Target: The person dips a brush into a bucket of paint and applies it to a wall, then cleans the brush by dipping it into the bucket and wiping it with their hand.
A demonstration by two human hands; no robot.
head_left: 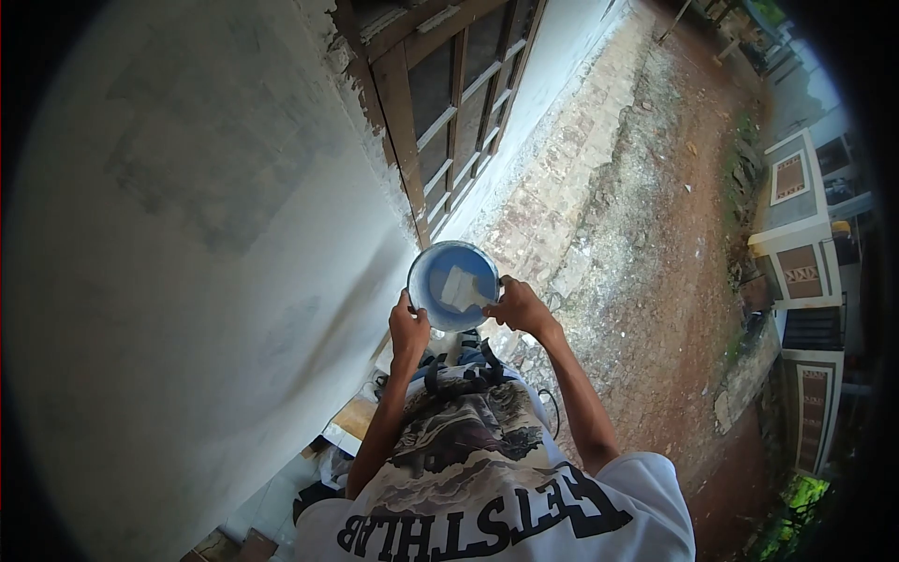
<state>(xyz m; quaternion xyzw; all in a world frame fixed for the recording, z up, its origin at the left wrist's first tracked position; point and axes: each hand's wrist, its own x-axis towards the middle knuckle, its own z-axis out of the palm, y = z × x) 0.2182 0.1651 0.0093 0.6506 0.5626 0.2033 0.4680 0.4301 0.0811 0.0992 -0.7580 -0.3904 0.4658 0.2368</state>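
"What do you see from there?"

"A big pale wall (pixel 206 318) with grey patches, and rough ground (pixel 655 253) on the other side."

"And past the wall's chipped edge?"

"A wooden window (pixel 459 112) with panes. Nearer me, the person's white printed shirt (pixel 468 440)."

"Where's the bucket (pixel 426 290)?"

"Held up in front of the person, between both hands, its blue inside facing up."

"How are the fingers?"

"The left hand (pixel 409 328) pinches the near left rim, thumb on one side. The right hand (pixel 518 307) is curled at the right rim, fingers bent in; I can't tell if it also grips something inside."

"Anything in there?"

"A flat whitish piece (pixel 458 288), lying near the right fingers."
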